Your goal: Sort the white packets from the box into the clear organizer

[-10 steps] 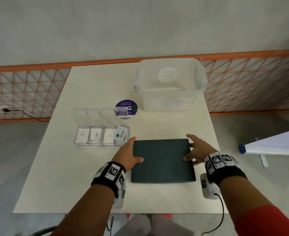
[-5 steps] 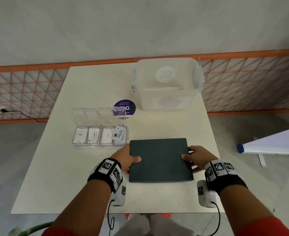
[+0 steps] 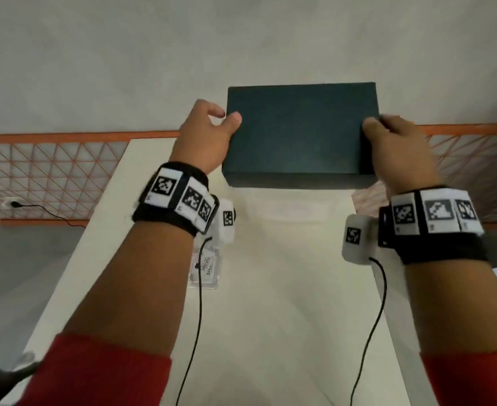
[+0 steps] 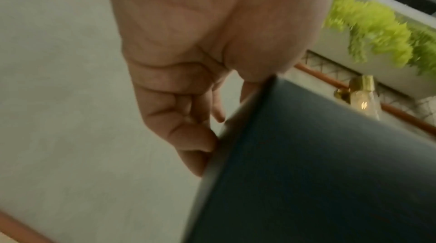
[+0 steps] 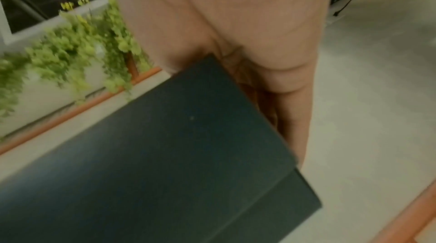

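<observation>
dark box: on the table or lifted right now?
Lifted. The dark box hangs in the air above the table, left hand and right hand gripping its short ends.

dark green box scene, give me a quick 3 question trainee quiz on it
1. True or false: the dark green cardboard box rests flat on the white table.
2. Which hands grip it? A) left only B) right only C) both
3. Fill in: the clear plastic organizer shows partly behind the left ____.

Key: 1 false, it is held up in the air. 2 C, left hand and right hand at opposite ends. 3 forearm.
</observation>
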The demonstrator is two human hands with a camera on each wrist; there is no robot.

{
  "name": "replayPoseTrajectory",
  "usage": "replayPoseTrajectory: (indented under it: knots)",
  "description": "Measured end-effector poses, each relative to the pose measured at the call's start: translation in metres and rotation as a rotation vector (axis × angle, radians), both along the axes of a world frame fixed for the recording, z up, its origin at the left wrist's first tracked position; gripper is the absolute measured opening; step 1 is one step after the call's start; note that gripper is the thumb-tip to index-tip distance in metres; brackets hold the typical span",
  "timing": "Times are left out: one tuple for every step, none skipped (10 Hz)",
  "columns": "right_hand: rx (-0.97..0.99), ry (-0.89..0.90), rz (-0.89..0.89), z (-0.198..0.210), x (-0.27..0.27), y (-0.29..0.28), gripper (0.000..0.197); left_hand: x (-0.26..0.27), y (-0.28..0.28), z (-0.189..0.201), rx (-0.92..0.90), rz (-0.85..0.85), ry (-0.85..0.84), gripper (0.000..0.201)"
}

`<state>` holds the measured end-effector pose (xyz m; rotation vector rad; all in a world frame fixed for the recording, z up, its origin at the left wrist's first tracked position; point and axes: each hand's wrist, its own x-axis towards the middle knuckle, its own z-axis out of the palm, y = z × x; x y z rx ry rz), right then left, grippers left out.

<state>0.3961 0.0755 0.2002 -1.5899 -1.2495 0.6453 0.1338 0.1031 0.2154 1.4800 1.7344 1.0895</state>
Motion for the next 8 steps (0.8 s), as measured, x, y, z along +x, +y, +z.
replayPoseTrajectory:
  knots:
    - [-0.063,-0.134,-0.070,-0.009,-0.004,0.060,0.035,0.014,0.056,-0.007,-0.018,0.045,0.178,0.034]
    - [-0.227,-0.208,-0.115,-0.038,-0.004,0.102,0.035,0.026,0.094,-0.036,-0.135,-0.007,0.322,0.034]
    - [-0.369,-0.259,-0.123,-0.068,-0.001,0.124,0.034,0.032,0.116,-0.073,-0.212,-0.053,0.396,0.033]
    - [-0.503,-0.293,-0.115,-0.093,-0.001,0.137,0.035,0.035,0.127,-0.103,-0.265,-0.075,0.522,0.032]
    - [-0.601,-0.332,-0.124,-0.108,-0.003,0.142,0.030,0.038,0.133,-0.119,-0.230,-0.137,0.620,0.027]
    - [-0.598,-0.414,-0.110,-0.113,-0.006,0.143,0.029,0.040,0.134,-0.128,-0.156,-0.203,0.723,0.022]
    - [-0.544,-0.485,-0.063,-0.109,-0.008,0.138,0.038,0.042,0.126,-0.135,-0.125,-0.275,0.751,0.021]
    - [-0.501,-0.475,-0.023,-0.111,-0.010,0.129,0.038,0.042,0.115,-0.139,-0.067,-0.300,0.681,0.021]
